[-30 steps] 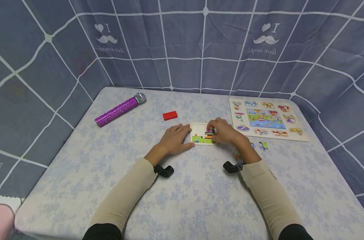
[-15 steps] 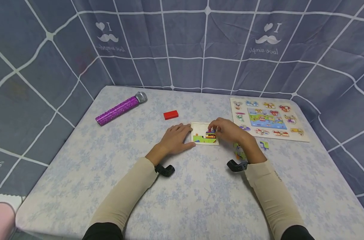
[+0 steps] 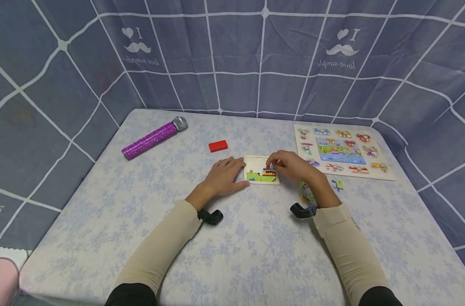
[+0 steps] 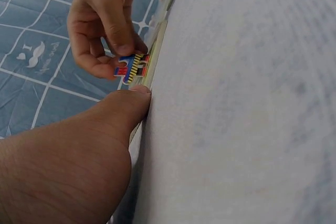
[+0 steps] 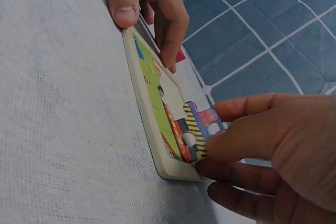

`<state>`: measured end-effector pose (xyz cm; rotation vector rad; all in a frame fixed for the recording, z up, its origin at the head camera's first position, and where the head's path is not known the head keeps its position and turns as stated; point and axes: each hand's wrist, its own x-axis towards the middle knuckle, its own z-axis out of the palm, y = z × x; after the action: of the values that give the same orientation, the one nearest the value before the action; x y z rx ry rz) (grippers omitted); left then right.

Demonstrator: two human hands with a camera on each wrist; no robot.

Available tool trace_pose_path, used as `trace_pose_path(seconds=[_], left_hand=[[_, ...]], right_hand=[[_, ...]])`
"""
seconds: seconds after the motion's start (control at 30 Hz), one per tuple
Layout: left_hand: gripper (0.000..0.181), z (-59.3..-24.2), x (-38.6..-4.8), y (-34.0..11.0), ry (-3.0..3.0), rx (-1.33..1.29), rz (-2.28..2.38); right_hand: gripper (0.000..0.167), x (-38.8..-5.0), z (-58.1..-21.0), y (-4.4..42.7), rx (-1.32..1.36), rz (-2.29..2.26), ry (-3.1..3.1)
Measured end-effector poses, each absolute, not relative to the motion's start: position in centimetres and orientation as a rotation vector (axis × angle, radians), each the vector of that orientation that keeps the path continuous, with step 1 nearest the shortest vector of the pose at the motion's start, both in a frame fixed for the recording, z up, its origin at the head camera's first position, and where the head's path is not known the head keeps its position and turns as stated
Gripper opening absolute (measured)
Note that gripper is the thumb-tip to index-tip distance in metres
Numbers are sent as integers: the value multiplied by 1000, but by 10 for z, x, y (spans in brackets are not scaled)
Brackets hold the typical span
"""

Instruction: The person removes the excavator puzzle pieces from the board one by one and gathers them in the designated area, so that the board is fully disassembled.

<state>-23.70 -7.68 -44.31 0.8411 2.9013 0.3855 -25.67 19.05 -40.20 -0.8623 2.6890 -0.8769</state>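
A small wooden puzzle tray (image 3: 251, 157) lies mid-table, its lower part filled with a green scene. At the tray's left side my left hand (image 3: 225, 178) rests with fingers extended; its thumb and fingertips touch the tray's edges. My right hand (image 3: 289, 165) pinches a puzzle piece (image 5: 197, 124), blue and red with a yellow-black striped band, between thumb and fingers. That piece stands tilted over the right part of the tray, against the pieces there. The left wrist view also shows the puzzle piece (image 4: 131, 67) in the right fingers. Whether it is seated cannot be told.
Loose puzzle pieces (image 3: 306, 193) lie under and beside the right forearm, another piece (image 3: 337, 185) further right. Behind them is a larger picture board (image 3: 383, 174). A red block (image 3: 218, 146) and a purple glitter microphone (image 3: 152, 141) lie at the back left.
The right hand has shifted slightly right and uncovered more of the tray's right edge and the loose pieces. It still pinches the puzzle piece. The left hand stays on the tray's edge.
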Motion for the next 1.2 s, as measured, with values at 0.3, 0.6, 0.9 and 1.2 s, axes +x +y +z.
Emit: trace_pose_path(seconds=[0.3,0.6,0.9,1.2], left_hand=[[73,-442,-236,-77,2900,840,381],[73,-439,-235,-77,2891,836,385],[72,-442,-235,-76,2890,846,377],[73,-442,-237,-78,2896,840,378]], right_hand=[[33,-256,-407,184,-850,-799,2679],[35,-259,-407,188,-843,-779,2730],[34,-256,-383,218,-981,-994,2850],[30,-216,-374,294,-943,-883,2950]])
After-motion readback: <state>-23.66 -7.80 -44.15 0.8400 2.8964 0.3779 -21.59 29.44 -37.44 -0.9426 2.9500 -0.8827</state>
